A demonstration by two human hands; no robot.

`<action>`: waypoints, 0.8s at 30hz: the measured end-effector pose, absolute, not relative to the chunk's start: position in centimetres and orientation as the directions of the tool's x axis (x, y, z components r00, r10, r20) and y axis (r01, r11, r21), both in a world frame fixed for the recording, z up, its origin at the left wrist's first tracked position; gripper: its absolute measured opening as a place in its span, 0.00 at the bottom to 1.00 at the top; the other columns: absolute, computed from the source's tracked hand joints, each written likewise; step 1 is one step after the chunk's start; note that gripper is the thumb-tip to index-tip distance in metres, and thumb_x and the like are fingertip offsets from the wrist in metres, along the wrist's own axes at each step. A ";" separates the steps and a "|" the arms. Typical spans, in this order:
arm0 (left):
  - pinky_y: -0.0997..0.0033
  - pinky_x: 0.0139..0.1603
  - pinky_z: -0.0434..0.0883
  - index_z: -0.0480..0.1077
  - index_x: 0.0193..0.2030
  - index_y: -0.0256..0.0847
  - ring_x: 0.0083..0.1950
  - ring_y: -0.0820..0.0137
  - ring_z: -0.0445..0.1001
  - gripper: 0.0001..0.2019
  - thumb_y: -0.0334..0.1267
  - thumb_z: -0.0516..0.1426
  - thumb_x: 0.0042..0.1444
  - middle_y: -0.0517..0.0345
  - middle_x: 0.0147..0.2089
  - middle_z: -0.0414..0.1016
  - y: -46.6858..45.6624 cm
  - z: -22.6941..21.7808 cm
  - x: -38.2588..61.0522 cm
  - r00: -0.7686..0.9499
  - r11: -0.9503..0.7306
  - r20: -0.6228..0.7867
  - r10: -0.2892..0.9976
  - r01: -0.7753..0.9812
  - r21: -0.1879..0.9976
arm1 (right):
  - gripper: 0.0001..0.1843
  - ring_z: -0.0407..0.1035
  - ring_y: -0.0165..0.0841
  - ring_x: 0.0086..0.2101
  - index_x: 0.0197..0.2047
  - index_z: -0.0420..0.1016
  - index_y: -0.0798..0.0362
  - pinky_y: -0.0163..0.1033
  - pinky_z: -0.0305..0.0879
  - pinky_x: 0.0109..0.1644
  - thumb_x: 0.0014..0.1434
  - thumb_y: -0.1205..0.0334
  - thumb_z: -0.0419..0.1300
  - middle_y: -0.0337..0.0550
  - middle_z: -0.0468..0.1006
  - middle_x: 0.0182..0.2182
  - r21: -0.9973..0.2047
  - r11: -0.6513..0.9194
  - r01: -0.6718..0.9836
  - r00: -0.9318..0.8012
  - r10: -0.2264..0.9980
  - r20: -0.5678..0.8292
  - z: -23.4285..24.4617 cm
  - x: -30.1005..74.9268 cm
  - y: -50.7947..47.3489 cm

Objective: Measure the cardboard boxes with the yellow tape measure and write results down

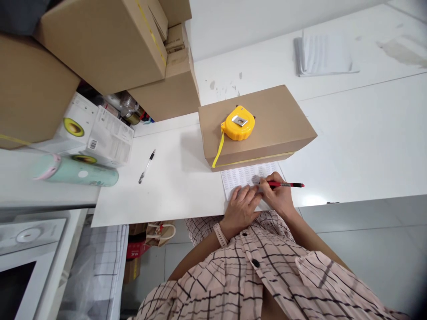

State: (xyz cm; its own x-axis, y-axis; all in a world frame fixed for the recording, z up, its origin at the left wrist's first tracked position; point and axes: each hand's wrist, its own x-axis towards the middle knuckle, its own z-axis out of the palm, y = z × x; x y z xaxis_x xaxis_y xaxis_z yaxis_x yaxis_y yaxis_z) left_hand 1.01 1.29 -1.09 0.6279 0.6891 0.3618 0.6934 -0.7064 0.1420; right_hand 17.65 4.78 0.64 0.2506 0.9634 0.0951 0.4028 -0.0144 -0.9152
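Note:
My right hand (279,194) is closed around a red pen (287,184), its tip down on a sheet of paper (235,178) covered in rows of small writing. Flat on the lower part of that sheet lies my left hand (242,206), fingers stretched out and holding nothing. Just beyond the paper stands a closed cardboard box (276,115), which covers the sheet's far edge. On top of the box rests a yellow tape measure (239,123) with a yellow wrist strap hanging over the box's near edge.
A clear pen with a black cap (147,166) lies left on the white table (173,191). Farther left are a mint green bottle (83,173), a white avocado-print box (113,138) and stacked cardboard boxes (110,44). A stack of papers (327,53) sits back right. A white appliance (30,262) stands lower left.

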 end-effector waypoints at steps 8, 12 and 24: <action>0.48 0.71 0.60 0.66 0.67 0.37 0.70 0.55 0.65 0.30 0.57 0.48 0.70 0.44 0.69 0.69 1.2 -1.2 1.0 0.645 -0.699 0.286 0.708 0.697 0.158 | 0.14 0.63 0.31 0.24 0.28 0.63 0.48 0.39 0.59 0.31 0.62 0.54 0.61 0.33 0.67 0.21 -0.912 -0.013 0.409 0.256 0.961 0.101 0.3 17.7 4.8; 0.49 0.71 0.60 0.67 0.66 0.36 0.69 0.55 0.65 0.30 0.57 0.47 0.70 0.45 0.68 0.70 1.2 -1.1 1.0 0.641 -0.699 0.297 0.708 0.695 0.166 | 0.14 0.63 0.31 0.24 0.28 0.63 0.48 0.39 0.59 0.31 0.62 0.55 0.61 0.33 0.67 0.21 -0.920 -0.015 0.392 0.256 0.962 0.093 0.3 17.6 4.8; 0.48 0.70 0.60 0.67 0.66 0.37 0.69 0.55 0.66 0.29 0.57 0.47 0.71 0.44 0.68 0.71 1.2 -1.3 1.1 0.626 -0.695 0.316 0.713 0.692 0.196 | 0.13 0.63 0.31 0.25 0.28 0.63 0.47 0.39 0.60 0.32 0.63 0.56 0.60 0.33 0.66 0.21 -0.916 -0.012 0.400 0.266 0.959 0.103 0.6 17.6 4.7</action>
State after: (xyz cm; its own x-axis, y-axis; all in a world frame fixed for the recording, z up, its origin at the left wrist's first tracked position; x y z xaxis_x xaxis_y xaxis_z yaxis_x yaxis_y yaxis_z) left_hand 1.10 1.23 -1.27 0.6261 0.7127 0.3164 0.6918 -0.6949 0.1963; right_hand 17.65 4.72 0.64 0.2657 0.9585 0.1033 0.4003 -0.0122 -0.9163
